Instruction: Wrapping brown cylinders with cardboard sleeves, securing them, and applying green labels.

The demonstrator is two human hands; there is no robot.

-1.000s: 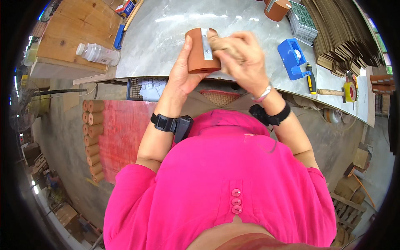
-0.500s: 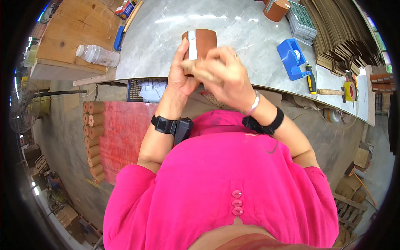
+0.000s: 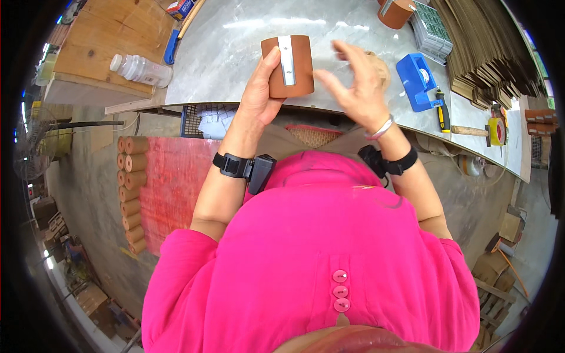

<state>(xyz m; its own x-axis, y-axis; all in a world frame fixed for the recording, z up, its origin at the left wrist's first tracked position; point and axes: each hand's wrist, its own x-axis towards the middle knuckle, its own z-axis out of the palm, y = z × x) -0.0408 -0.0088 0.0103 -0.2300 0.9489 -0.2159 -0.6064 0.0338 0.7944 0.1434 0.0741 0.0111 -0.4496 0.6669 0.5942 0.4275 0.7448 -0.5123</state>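
Note:
My left hand (image 3: 263,88) is closed around a reddish-brown roll (image 3: 303,65), its thumb on the front beside a pale metal strip (image 3: 288,62) that runs lengthwise down it. The roll is held upright over the near edge of the bench. To its right, my right hand (image 3: 362,88) is apart from the roll, thumb and forefinger spread. A tan, cloth-like piece (image 3: 378,69) shows behind its other fingers, which seem to hold it; its exact kind is unclear.
A grey marbled bench (image 3: 218,65) bears a blue tape dispenser (image 3: 414,82), a yellow-black screwdriver (image 3: 442,112), a hammer (image 3: 471,130) and stacked cardboard (image 3: 477,53). Another brown roll (image 3: 395,15) stands at the back. A clear bottle (image 3: 141,70) lies at left, by a wooden box (image 3: 112,41).
My right hand has drawn away from the roll to the right, the tan piece moving with it. The roll has shifted slightly right, its metal strip now more in view.

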